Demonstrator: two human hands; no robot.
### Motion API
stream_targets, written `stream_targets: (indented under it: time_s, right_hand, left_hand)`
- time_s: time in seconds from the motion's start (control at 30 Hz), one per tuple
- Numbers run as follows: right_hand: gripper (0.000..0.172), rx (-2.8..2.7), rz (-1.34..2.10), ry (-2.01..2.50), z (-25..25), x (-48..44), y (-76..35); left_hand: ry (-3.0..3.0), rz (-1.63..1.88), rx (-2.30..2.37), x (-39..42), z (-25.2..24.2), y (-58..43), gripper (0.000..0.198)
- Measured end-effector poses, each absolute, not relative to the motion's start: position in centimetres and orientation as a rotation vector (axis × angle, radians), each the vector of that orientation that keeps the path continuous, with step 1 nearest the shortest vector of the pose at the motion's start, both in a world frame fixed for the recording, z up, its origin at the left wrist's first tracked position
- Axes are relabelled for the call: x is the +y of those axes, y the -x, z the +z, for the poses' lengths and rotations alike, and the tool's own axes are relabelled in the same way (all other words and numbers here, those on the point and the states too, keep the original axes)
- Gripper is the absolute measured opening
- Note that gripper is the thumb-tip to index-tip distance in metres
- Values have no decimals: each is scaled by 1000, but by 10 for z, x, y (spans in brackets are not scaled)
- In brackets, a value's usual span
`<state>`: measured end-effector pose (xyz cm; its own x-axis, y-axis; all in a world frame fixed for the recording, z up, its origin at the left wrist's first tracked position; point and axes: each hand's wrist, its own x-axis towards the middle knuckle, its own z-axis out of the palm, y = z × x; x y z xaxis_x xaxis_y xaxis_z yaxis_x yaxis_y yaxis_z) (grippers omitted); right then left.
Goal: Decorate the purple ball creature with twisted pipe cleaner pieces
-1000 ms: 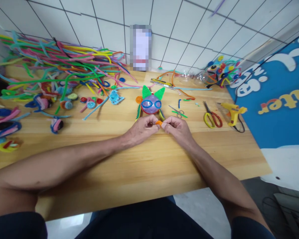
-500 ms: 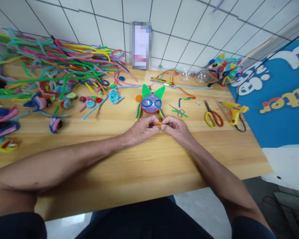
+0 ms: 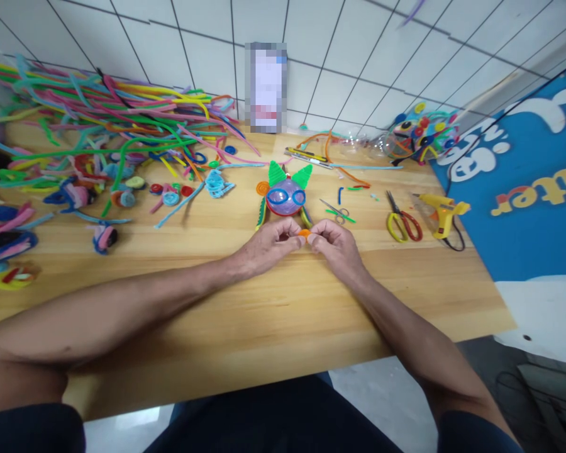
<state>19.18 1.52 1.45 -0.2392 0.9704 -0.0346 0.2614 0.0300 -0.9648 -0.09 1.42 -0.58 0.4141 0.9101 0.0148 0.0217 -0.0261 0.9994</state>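
Between my fingertips is a small orange pipe cleaner coil [image 3: 304, 233]. My left hand [image 3: 279, 242] pinches it from one side, and my right hand [image 3: 332, 242] pinches it from the other. Just beyond them stands a clear purplish ball figure [image 3: 287, 200] with green pipe cleaner ears and blue rings on its front. Its lower part is partly hidden by my hands. Beside the figure's upper left lies another orange coil [image 3: 263, 188].
A heap of coloured pipe cleaners [image 3: 122, 107] fills the back left. Small scissors [image 3: 338, 212], red-and-yellow handled scissors [image 3: 403, 220] and a yellow glue gun [image 3: 444, 211] lie to the right. A phone [image 3: 267, 88] leans against the tiled wall.
The orange coil has turned slightly between my fingers and shows more of its round face. My hands have shifted a little to the right; the figure stays put.
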Motion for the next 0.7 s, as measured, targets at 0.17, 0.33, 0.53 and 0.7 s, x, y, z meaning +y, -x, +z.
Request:
stream_targets:
  time_s: [0.17,0.33,0.53,0.7]
  right_hand:
    - [24,-1619,1289,1298,12,18,-195]
    - [26,-1597,1250,1307,11,15,-193]
    - [31,-1541,1254,1320,11,14,-192]
    - [33,-1502,1307,1321,8,15,-193]
  left_hand:
    - [-1416,862,935,14,-5,2,29]
    - [-1445,846,921,15,-5,3,29]
    - [-1385,854,905,13,-2,3,27]
    - [-1338,872,924,13,-4,3,28]
